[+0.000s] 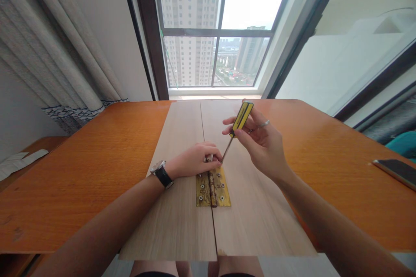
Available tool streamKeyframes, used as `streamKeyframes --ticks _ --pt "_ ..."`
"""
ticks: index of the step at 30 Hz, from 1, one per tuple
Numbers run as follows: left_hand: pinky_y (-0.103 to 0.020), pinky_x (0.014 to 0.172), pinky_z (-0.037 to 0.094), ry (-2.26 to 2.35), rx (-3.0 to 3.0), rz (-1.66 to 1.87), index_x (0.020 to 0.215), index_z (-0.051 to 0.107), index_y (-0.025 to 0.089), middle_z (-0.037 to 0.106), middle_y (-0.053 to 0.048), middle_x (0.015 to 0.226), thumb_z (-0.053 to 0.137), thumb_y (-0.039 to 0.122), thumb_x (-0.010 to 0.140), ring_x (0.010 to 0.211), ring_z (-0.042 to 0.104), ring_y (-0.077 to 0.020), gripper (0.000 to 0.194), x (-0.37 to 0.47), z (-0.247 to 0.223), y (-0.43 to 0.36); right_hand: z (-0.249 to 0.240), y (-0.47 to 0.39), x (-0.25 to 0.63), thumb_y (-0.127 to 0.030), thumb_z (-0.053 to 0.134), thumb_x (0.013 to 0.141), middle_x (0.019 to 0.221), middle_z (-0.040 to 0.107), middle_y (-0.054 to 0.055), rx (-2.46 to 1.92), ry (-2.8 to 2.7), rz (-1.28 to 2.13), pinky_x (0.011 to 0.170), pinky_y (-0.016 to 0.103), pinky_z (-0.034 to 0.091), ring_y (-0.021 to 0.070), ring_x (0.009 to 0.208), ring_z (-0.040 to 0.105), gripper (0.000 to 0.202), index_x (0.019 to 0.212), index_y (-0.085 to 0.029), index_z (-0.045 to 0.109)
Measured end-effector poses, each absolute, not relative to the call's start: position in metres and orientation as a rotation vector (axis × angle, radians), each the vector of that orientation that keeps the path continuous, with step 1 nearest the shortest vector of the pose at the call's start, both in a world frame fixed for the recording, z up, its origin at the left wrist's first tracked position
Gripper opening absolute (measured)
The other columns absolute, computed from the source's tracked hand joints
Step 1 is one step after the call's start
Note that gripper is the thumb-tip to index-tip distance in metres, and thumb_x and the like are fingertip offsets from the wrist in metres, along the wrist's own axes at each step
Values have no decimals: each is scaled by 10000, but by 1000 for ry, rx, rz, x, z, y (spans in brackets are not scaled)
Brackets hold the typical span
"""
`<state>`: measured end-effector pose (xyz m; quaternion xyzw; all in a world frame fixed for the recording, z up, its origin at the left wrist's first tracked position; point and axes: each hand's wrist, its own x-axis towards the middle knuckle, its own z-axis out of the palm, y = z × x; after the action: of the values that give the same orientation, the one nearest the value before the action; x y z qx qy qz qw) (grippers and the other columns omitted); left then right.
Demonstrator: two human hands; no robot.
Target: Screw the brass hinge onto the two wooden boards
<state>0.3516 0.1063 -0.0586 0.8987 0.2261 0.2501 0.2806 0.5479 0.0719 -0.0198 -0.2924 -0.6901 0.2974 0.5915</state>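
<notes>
My right hand [268, 143] holds a yellow and black screwdriver [242, 117] by its handle, tilted, with the tip down at the hinge's far end. My left hand [198, 159] reaches across that same end, thumb and fingers pinched together beside the tip. What they pinch, if anything, is hidden. Beneath is a brass-coloured hinge [212, 188] lying flat across the seam between a left wooden board [169, 225] and a right wooden board [260, 220]. Several cross-head screws sit in its two leaves; the far edge is covered by my left hand.
The boards rest on an orange-brown wooden table [130, 138]. A phone [394, 172] lies near the table's right edge. Beyond the far edge is a window [216, 32], with a grey curtain [42, 39] at the left. My legs show below the near edge.
</notes>
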Motion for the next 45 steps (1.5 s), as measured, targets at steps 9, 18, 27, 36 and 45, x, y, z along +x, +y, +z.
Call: streamKeyframes --ticks 9,18,27,36,45 --pt "-279 817 479 582 2415 647 882 704 151 644 -41 863 610 233 955 820 609 -153 145 351 -57 106 -21 74 551 -343 629 945 1129 693 67 -734 -1631 613 886 468 565 231 951 691 497 1420 -309 488" --pt "-267 803 468 590 2416 673 848 683 149 621 -29 849 623 233 946 801 602 -149 143 351 -60 107 -31 80 557 -338 764 843 894 684 -3 -940 -1701 335 803 390 515 187 802 608 542 1347 -289 571" --pt "-251 770 460 611 2409 659 846 665 143 615 -20 837 638 187 935 773 582 -135 103 352 -57 105 -27 76 551 -167 616 906 967 739 29 -741 -1669 589 927 457 515 212 957 690 523 1402 -258 479" --pt "-266 806 467 618 2417 644 862 672 150 619 -19 842 615 202 946 806 596 -142 114 352 -56 104 -24 76 550 -251 682 891 907 726 9 -841 -1627 624 881 413 514 198 901 687 460 1323 -249 523" --pt "-266 799 467 612 2411 641 855 672 146 626 -26 846 603 193 948 813 597 -146 125 352 -54 104 -25 82 555 -286 711 870 932 648 -2 -964 -1619 456 734 331 469 145 791 560 396 1258 -249 645"
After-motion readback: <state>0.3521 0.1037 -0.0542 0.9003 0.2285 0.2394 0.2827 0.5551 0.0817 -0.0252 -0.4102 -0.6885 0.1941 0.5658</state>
